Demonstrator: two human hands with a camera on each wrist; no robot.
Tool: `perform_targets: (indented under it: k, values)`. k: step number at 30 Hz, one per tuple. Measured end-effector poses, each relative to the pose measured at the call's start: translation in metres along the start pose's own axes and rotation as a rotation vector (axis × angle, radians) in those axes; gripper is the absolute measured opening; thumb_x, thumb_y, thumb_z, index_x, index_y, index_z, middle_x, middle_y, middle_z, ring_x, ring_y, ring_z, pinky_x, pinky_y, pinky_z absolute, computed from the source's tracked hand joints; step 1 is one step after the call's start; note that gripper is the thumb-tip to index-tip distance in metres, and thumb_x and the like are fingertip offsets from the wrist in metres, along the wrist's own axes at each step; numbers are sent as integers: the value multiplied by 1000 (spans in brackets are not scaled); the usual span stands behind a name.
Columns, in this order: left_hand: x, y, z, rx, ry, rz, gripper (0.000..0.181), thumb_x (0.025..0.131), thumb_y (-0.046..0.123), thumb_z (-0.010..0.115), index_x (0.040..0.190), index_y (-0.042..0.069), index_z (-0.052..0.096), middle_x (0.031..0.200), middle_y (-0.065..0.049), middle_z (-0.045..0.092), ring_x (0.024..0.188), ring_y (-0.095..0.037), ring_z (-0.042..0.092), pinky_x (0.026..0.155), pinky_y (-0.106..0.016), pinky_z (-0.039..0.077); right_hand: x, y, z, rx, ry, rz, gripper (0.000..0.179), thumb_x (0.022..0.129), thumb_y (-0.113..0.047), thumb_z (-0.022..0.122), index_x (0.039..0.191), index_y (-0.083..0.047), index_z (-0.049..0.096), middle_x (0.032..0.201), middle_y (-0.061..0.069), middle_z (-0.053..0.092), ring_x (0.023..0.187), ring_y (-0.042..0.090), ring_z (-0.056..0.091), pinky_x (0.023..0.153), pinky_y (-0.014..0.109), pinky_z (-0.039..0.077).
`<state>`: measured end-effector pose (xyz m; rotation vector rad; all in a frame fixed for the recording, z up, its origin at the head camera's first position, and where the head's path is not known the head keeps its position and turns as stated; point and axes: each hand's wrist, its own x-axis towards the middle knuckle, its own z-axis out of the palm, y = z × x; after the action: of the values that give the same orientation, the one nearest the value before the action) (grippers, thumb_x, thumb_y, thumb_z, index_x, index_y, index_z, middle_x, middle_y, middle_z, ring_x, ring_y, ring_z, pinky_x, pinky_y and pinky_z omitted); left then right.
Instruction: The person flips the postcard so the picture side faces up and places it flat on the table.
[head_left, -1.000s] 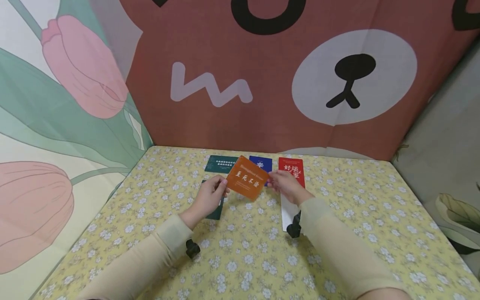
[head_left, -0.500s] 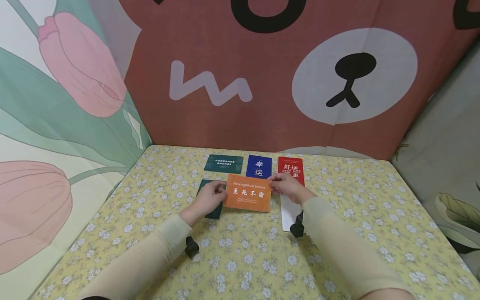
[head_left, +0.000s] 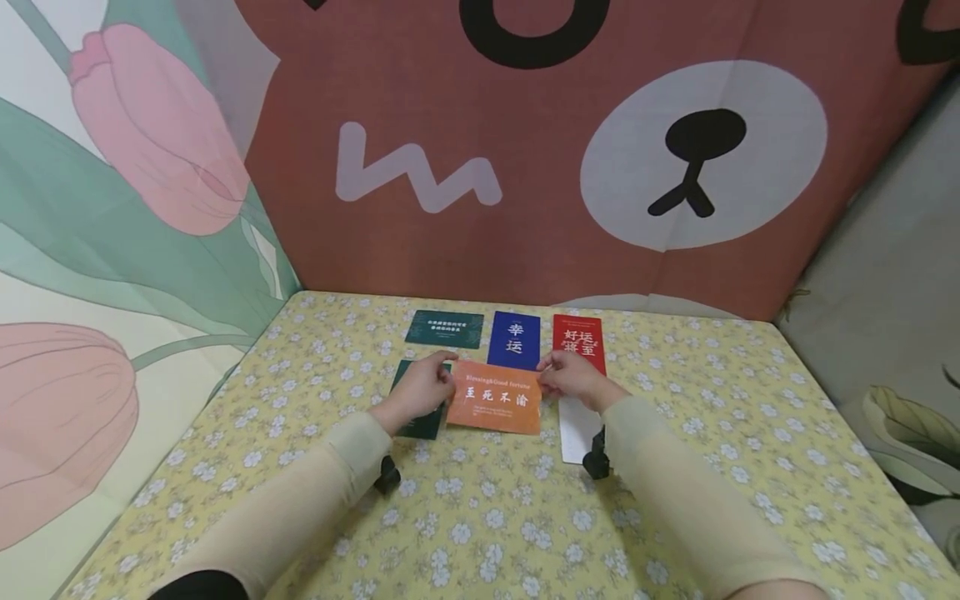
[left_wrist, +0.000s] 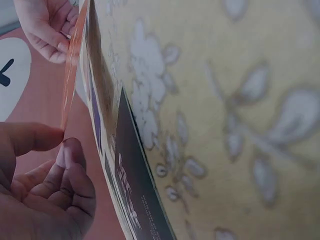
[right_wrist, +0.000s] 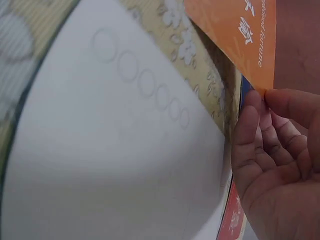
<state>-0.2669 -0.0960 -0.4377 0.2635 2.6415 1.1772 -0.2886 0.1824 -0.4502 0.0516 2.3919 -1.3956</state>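
Note:
An orange card with white lettering is held up between both hands, facing the head camera. My left hand pinches its upper left corner between thumb and forefinger. At the upper right corner, my right hand pinches it the same way. In the left wrist view the orange card appears nearly edge-on, above the tablecloth. A dark green card lies under the left hand, partly covered. Below the right hand is a white card printed with a row of faint rings, which show in the right wrist view.
Behind the orange card lie a green card, a blue card and a red card, partly hidden by the right hand. A yellow floral tablecloth covers the table. A brown bear-print cloth hangs behind it.
The orange card has turned from tilted to nearly level and come down toward me, uncovering most of the blue card. Both hands keep pinching its corners.

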Motion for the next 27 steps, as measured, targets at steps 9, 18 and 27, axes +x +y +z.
perform_targets:
  k: [9,18,27]
  values:
    - [9,3,7,144,-53,-50,50,92,3,67,141,1,56,80,-4,64,61,-16,53,54,-30,41,-7,-4,1,-193,11,-51,8,93,-5,69,97,-1,64,89,10,69,80,21,66,73,33,57]
    - [11,6,9,215,-101,-68,52,91,12,74,139,-1,59,94,-5,70,70,-17,59,63,-33,49,-1,-4,4,-471,15,-72,11,91,-15,73,92,-7,65,85,5,64,79,20,58,70,32,50]
    - [14,9,11,342,-141,-52,53,94,21,78,138,0,59,124,-14,68,98,-21,64,82,-41,55,-7,-9,6,-499,-4,-102,12,92,-14,73,90,-7,63,83,3,62,77,18,55,71,32,47]
